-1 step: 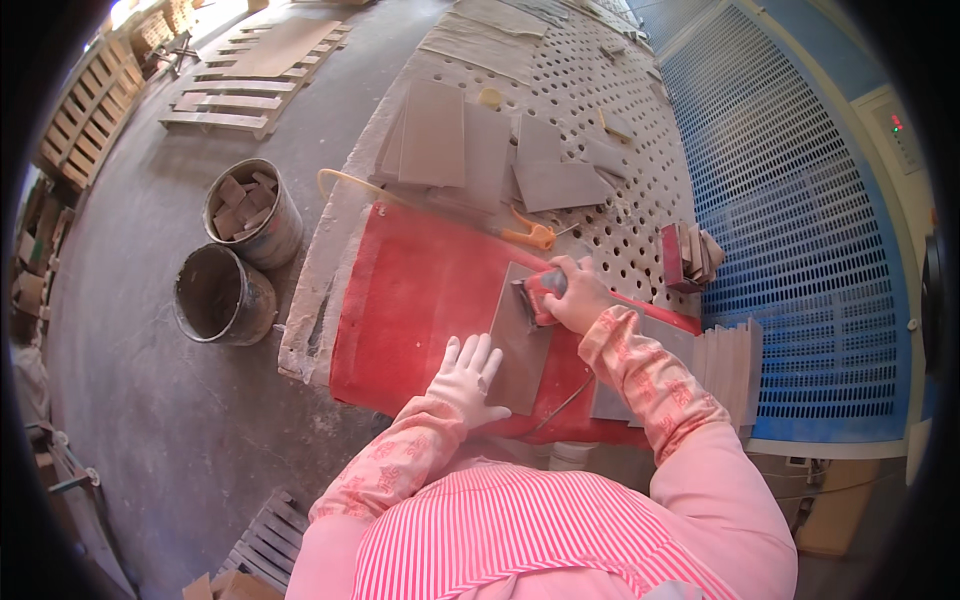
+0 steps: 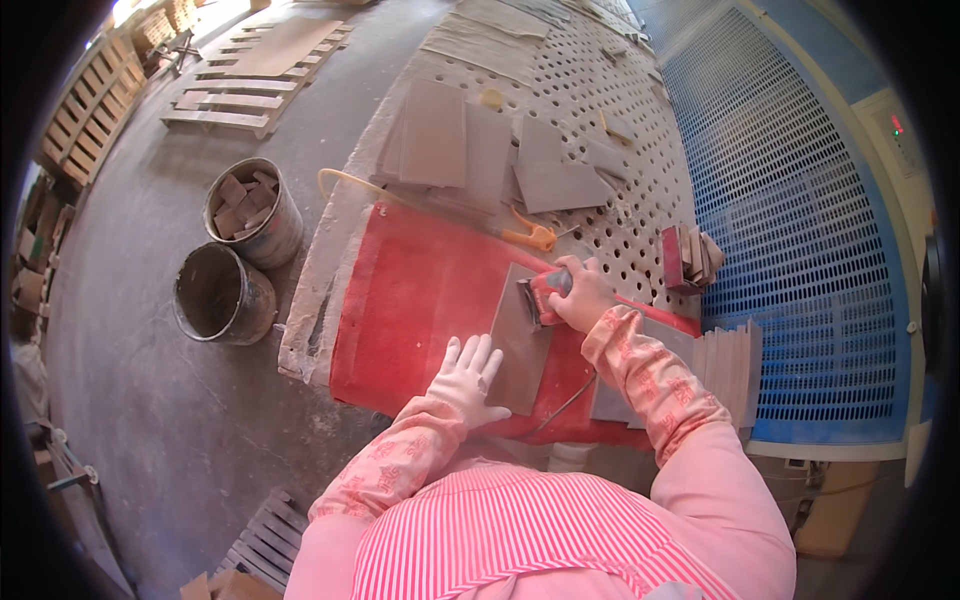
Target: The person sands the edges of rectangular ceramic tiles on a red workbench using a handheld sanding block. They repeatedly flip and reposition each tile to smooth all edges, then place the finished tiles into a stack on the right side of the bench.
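A flat grey-brown tile lies on a red mat at the near end of a perforated workbench. My left hand, in a white glove, rests on the tile's left edge with its fingers spread flat. My right hand is wrapped round the top of a red power sander, whose dark base sits on the tile's far right part. Below the sander, a dark cord runs across the mat. Just beyond the mat's far edge lies an orange-handled air gun with a pale hose.
More tiles are piled farther up the bench. Upright tiles stand at the right, near a small maroon box of pieces. A blue slatted panel borders the right side. Two buckets and a pallet are on the left floor.
My right hand and the sander have shifted slightly to the right on the tile. My left hand and the tile stay in place.
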Demonstrator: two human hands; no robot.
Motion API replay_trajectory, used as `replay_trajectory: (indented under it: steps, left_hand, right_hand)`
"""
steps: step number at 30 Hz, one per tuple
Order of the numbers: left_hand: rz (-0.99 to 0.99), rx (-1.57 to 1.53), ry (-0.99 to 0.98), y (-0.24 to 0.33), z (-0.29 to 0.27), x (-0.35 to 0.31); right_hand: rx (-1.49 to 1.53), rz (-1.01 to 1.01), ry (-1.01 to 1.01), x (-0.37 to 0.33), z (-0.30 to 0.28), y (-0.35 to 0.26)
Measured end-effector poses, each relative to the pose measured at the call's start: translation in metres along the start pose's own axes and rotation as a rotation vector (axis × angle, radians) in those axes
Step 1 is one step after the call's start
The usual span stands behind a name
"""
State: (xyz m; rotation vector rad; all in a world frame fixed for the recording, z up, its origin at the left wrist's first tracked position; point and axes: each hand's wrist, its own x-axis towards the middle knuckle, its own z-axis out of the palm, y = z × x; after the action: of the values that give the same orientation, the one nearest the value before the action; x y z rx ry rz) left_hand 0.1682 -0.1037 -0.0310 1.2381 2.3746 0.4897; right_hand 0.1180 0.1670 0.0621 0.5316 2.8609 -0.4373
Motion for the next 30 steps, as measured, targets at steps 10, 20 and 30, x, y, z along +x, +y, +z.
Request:
replay_trajectory:
  steps: [10,20,30]
  left_hand:
    - [-0.027,0.018,0.007,0.003,0.004,0.001]
    - [-0.019,0.010,-0.010,0.002,0.001,0.002]
    - [-0.023,-0.035,0.032,0.000,0.009,0.001]
  right_hand:
    - [-0.003,0.092,0.099,0.073,-0.002,-0.044]
    - [-0.100,-0.141,0.180,-0.020,0.024,-0.019]
    - [0.012,0.002,0.175,0.064,0.005,-0.039]
